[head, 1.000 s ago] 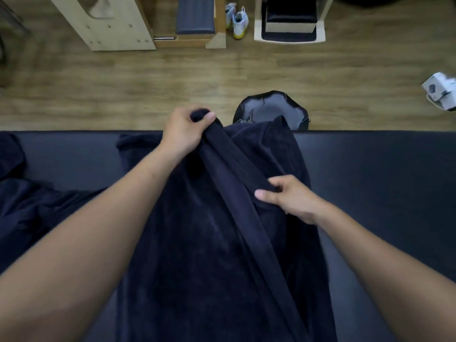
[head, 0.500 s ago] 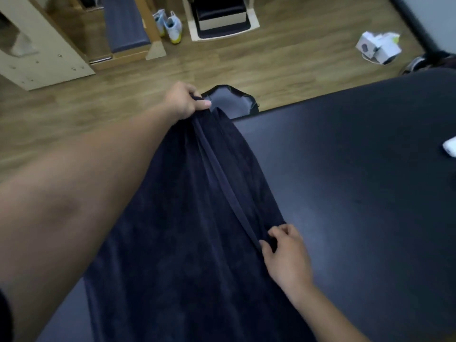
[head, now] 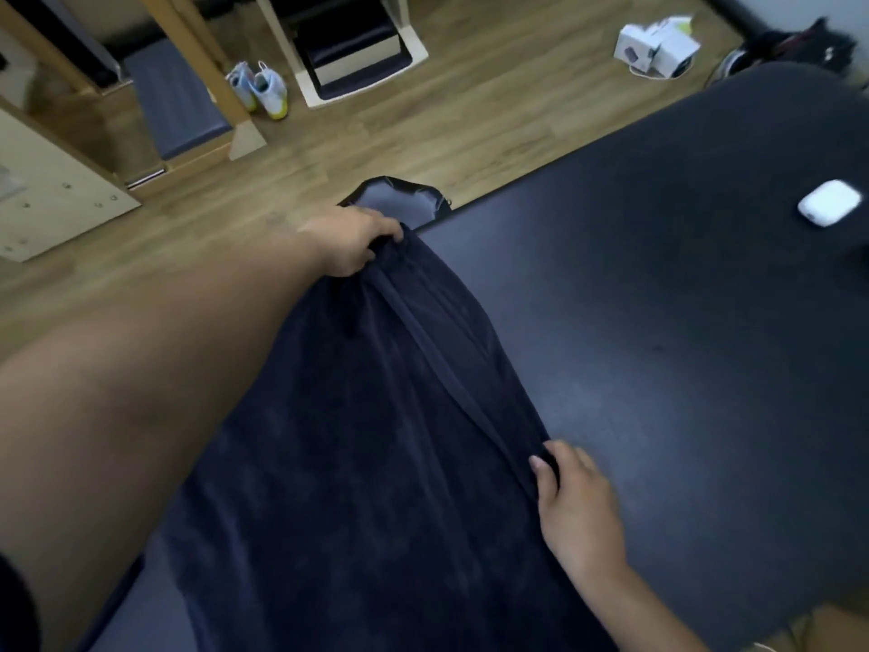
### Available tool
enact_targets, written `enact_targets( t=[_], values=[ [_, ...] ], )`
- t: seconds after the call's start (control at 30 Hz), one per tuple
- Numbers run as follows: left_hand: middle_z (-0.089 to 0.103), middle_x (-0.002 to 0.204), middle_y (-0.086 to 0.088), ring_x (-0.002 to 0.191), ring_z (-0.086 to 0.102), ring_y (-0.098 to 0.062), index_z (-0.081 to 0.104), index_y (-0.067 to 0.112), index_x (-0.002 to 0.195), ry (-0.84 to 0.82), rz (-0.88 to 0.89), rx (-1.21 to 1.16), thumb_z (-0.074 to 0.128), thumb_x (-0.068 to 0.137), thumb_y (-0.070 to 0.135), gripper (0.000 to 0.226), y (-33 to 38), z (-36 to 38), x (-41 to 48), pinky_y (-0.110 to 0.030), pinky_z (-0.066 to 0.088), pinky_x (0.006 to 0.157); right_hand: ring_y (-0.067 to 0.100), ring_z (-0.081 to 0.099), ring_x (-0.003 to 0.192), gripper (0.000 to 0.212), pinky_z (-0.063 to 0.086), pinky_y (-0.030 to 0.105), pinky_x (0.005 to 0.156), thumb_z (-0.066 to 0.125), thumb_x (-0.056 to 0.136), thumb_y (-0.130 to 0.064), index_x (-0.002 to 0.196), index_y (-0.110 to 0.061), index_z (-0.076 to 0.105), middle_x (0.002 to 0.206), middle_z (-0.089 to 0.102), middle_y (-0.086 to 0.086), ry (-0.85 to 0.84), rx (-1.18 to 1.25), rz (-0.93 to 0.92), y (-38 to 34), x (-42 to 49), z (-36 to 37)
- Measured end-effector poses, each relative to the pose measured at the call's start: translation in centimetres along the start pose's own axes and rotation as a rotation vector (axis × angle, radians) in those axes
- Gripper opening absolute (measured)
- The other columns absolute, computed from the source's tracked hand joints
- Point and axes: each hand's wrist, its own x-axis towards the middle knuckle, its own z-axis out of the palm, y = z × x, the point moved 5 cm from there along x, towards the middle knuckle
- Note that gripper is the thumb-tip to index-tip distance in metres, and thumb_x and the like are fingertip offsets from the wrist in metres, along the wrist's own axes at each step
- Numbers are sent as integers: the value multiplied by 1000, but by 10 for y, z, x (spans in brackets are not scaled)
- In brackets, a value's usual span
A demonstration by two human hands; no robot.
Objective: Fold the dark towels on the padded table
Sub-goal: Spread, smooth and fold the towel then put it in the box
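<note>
A dark navy towel lies stretched lengthwise across the dark padded table. My left hand grips its far end near the table's far edge. My right hand pinches the towel's hemmed edge closer to me, on the towel's right side. The hem runs taut as a straight band between my two hands. My left forearm covers the left part of the towel.
A small white case lies on the table at the right. A black stool seat stands just beyond the far edge. On the wooden floor are a white box, white shoes and wooden furniture.
The view has swung to the right. My right hand has slid along the hem toward me, away from my left hand, pulling the edge straight. My left hand keeps its grip at the far end.
</note>
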Motion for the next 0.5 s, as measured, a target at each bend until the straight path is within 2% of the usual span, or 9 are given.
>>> enact_targets(
  t=[0.07,0.1,0.13,0.23,0.33,0.4,0.43,0.5],
  values=[
    [47,131,-3,112,54,-32,40,34,142,-33,56,83,57,93,12,56,4,0,5,-44,49,86,14,57,83,25,46,25,72,49,100,-28,114,-11,61,95,58,-7,-17,42,2,2,3,-2],
    [44,132,-3,109,54,-32,35,37,145,-22,77,117,56,93,12,62,6,-2,7,-45,50,84,11,54,82,23,43,21,71,49,100,-27,112,-11,60,93,55,-9,-27,48,-12,2,4,-3],
    [43,131,-2,104,56,-32,35,39,145,-19,101,156,55,93,13,61,10,-3,9,-45,51,81,11,54,81,22,42,21,69,49,100,-27,111,-11,59,93,54,-10,-30,49,-25,1,5,-4],
    [47,123,-4,92,58,-32,54,29,131,-30,107,303,54,95,16,38,15,-10,11,-42,51,72,13,57,78,22,48,28,64,52,98,-36,108,-17,57,100,53,-8,-31,-24,-40,0,-1,-6],
    [55,119,-8,92,63,-36,62,21,121,48,-66,448,56,91,15,31,3,-33,10,-37,48,63,10,51,80,31,43,22,52,63,88,-48,106,-23,58,102,45,-10,-116,-206,-53,9,-22,3],
    [58,113,-10,90,64,-37,64,15,117,66,-200,501,58,89,15,28,0,-43,13,-35,45,59,13,55,76,27,44,24,46,72,81,-44,93,-22,62,90,52,-8,-147,-258,-109,16,-33,5],
    [59,110,-11,90,65,-37,64,12,114,48,-262,483,59,88,15,27,2,-43,15,-36,45,59,15,58,72,22,47,28,46,71,83,-41,87,-21,62,82,55,-7,-150,-254,-104,21,-34,2],
    [60,101,-13,90,64,-37,64,6,110,10,-377,356,59,86,9,24,7,-36,24,-36,45,62,15,60,67,19,52,36,58,57,94,-39,84,-23,58,73,60,-8,-127,-129,-7,33,-30,-11]
  ],
)
